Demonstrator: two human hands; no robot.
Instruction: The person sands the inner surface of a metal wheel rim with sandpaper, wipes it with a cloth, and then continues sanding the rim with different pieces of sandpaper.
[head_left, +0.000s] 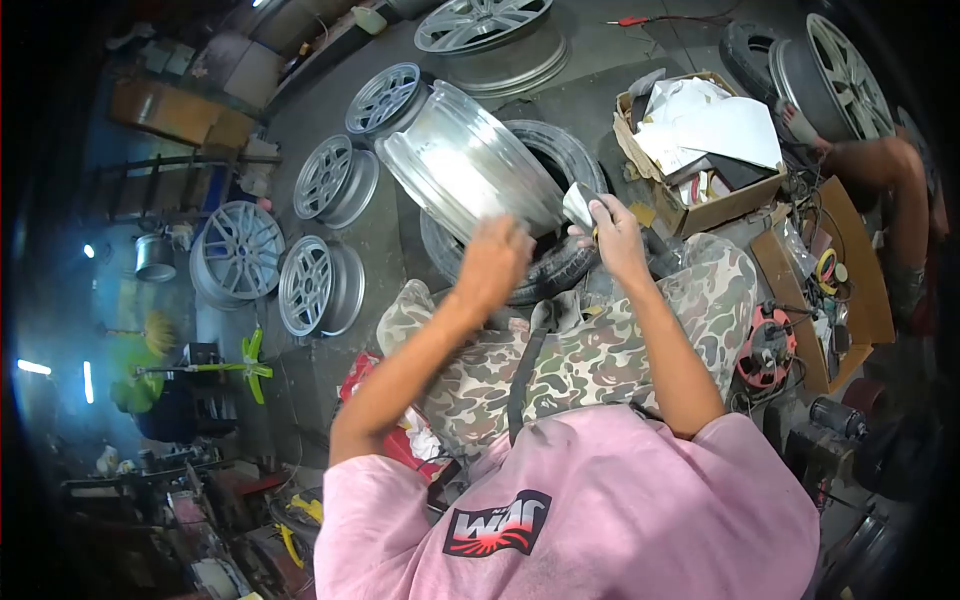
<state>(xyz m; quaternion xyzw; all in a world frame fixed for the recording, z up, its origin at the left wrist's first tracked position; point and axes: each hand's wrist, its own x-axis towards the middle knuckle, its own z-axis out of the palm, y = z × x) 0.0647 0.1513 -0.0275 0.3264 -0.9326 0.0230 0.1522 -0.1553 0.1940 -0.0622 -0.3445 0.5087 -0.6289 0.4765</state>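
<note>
A bare silver wheel rim (470, 155) lies tilted on a black tire (560, 270) in front of my knees. My left hand (495, 262) is at the rim's near edge, blurred by motion; its fingers look bent, but whether they hold anything is hidden. Beside the rim's right end, my right hand (615, 235) is closed on a small whitish-grey folded piece (578, 205), perhaps cloth or abrasive paper. That piece is close to the rim's edge; whether it touches cannot be made out.
Several wheel rims (318, 285) stand to the left and back. On the right are a cardboard box (690, 215) of papers, an open box (870, 270) of tools, a red cable reel (768, 350) and another person's leg (870, 165). A green fan (252, 368) stands left.
</note>
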